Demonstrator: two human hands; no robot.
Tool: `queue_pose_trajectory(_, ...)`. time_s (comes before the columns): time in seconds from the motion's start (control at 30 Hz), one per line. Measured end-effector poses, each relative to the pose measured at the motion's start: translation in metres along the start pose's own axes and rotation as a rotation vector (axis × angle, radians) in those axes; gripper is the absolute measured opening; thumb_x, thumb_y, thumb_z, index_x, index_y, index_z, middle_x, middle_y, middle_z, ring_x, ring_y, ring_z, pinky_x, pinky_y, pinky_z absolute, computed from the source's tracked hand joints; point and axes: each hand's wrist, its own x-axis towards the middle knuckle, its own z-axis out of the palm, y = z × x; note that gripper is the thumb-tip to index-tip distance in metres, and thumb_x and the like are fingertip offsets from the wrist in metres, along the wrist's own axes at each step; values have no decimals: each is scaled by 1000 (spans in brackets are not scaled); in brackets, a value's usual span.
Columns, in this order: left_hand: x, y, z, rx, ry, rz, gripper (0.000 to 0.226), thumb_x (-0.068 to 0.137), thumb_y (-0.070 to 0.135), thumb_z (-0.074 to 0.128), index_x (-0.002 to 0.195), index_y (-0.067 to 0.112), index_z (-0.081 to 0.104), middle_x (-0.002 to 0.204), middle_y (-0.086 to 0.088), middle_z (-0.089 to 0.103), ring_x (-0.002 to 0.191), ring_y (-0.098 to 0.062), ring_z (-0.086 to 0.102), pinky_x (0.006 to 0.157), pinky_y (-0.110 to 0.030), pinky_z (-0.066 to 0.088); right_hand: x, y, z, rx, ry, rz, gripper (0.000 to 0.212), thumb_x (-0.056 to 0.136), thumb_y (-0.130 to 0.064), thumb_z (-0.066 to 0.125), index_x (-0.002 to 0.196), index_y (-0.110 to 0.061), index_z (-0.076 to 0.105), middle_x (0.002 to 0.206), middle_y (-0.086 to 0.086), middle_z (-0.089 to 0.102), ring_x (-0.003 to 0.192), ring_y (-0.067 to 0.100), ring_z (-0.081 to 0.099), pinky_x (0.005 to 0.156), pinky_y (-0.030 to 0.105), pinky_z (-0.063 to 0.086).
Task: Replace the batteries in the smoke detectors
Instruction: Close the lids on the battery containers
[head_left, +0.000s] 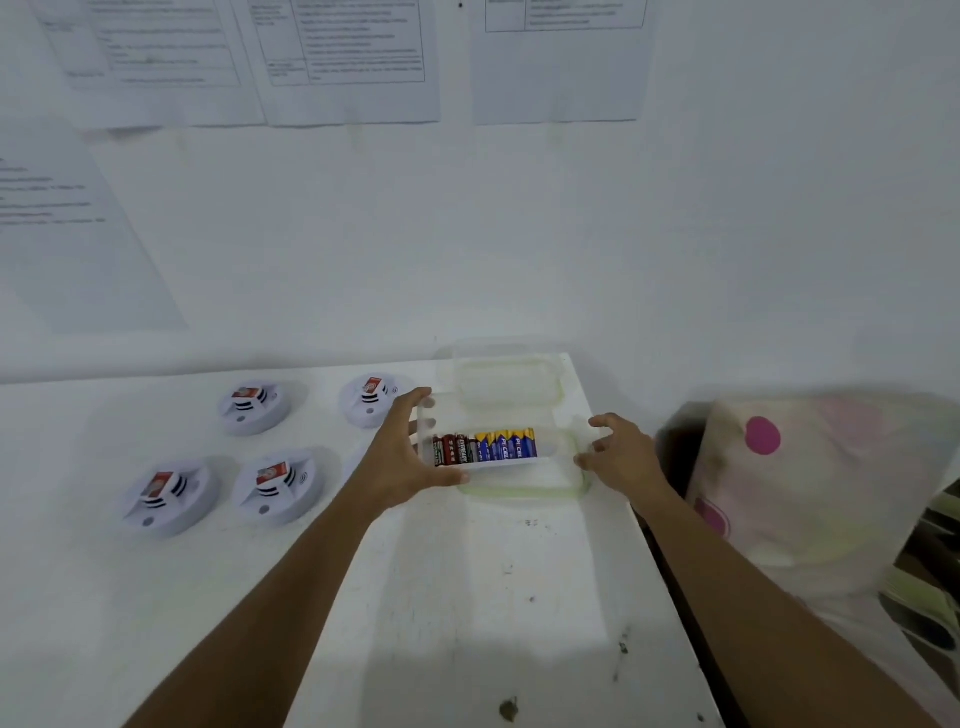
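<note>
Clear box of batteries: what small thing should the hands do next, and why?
Probably lift one of the batteries out with the right hand while the left hand steadies the clear box. Its lid lies open behind, the batteries lie exposed, the left hand grips the box's left end, and four smoke detectors wait nearby.

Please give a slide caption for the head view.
Left hand holds a battery box, right hand at its other end, beside four smoke detectors.

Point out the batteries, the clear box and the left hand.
batteries (485, 448): head view, middle of the row.
clear box (524, 487): head view, on its near rim.
left hand (400, 457): head view, on its back.
</note>
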Motion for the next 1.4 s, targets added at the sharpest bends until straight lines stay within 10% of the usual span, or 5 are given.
queue_pose_trajectory(0.17, -6, -3, -7, 11, -22, 3, 115, 56, 23, 93, 148, 28, 24, 139, 7, 42, 126, -17, 47, 96, -34, 50, -3, 1, -19, 340, 2, 108, 55, 74, 15, 70, 124, -4, 57, 88, 13, 63, 77, 28, 64, 77, 43, 58)
queue_pose_trajectory(0.33, -5, 3, 1, -14, -76, 8, 116, 45, 39, 93, 143, 30, 31, 135, 12, 43, 126, -13, 48, 94, -33, 52, -28, -25, -68, 545, 135, 2, 45, 79, 16, 60, 120, -3, 57, 72, 11, 63, 48, 9, 54, 48, 16, 47)
queue_pose_trajectory(0.83, 2, 7, 25, 77, -201, -58, 134, 44, 56, 90, 153, 29, 16, 157, 14, 21, 143, -12, 24, 115, -41, 30, -54, -94, -125, 738, 301, -402, 42, 78, 16, 57, 113, -7, 61, 78, 6, 63, 62, 16, 56, 62, 25, 47)
queue_pose_trajectory(1.13, 12, 41, -6, -210, 59, -4, 24, 90, -3, 58, 109, 9, 65, 81, -3, 64, 74, -24, 65, 63, -32, 55, -32, -67, -57, 889, 22, -195, 27, 88, 3, 65, 114, -4, 61, 76, 7, 63, 65, 18, 54, 79, 34, 51)
queue_pose_trajectory(1.4, 20, 49, -19, 78, 224, 283, 10, 93, 8, 59, 94, 15, 66, 95, 12, 66, 85, -6, 60, 78, -13, 47, -25, -61, -63, 357, 143, -398, 15, 91, -14, 67, 80, -23, 70, 76, -17, 67, 59, 9, 50, 56, 18, 40)
